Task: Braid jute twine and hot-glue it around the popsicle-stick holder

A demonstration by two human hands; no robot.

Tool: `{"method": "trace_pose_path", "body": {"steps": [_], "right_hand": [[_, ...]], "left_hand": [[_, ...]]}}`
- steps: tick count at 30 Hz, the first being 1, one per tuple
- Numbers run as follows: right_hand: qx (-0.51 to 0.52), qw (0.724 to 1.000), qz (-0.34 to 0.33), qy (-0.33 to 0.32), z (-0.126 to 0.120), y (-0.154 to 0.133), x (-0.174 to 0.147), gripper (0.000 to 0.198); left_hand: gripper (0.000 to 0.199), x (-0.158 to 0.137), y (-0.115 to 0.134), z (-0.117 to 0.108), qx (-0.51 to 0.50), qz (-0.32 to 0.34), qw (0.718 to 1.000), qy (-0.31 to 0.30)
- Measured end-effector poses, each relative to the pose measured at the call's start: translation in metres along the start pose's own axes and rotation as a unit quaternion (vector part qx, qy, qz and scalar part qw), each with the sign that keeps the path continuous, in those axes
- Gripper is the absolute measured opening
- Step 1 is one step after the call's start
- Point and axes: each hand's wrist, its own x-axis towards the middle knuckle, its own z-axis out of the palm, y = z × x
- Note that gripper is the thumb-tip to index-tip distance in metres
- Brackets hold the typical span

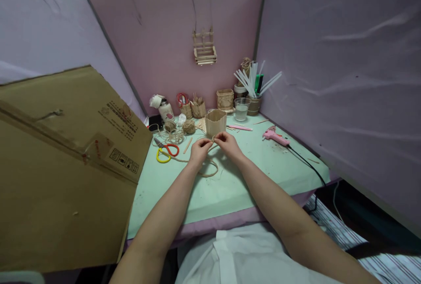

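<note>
- The left hand (200,150) is nearly closed, thumb and fingertips pinched together on a short bit of twine (217,170).
- The right hand (229,146) meets it almost tip to tip, its fingers likewise pinched on the twine; the exact grip is too small to tell.
- The twine is between the fingertips and below them: it hangs into a rounded loop on the table (243,196), nearer the person than the hands, and a strand runs out leftward past the left hand.
- Its long axis there lies roughly left to right; which way the pinched bit points I cannot tell.
- Just beyond the fingertips a ridged container (215,122) stands upright, open top facing up; whether the twine touches it is unclear.
- Left of the left hand lie scissors (167,150), blades pointing away and left, handles toward the hand.
- Well right of the right hand lies a pink glue gun (276,137), nozzle end leftward.
</note>
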Motion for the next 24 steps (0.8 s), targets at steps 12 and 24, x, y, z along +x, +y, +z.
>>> {"method": "trace_pose_path", "body": {"steps": [12,24], "right_hand": [[-0.062,0.997,-0.052,0.008,0.0024,0.0003,-0.0018,0.014],[-0.067,0.997,-0.047,-0.005,0.0039,0.0053,-0.0006,0.013]], "left_hand": [[0.011,0.0040,-0.0050,-0.0004,0.014,0.048,0.998,0.031],[0.008,0.0023,-0.0050,0.0022,-0.068,-0.035,0.996,0.048]]}}
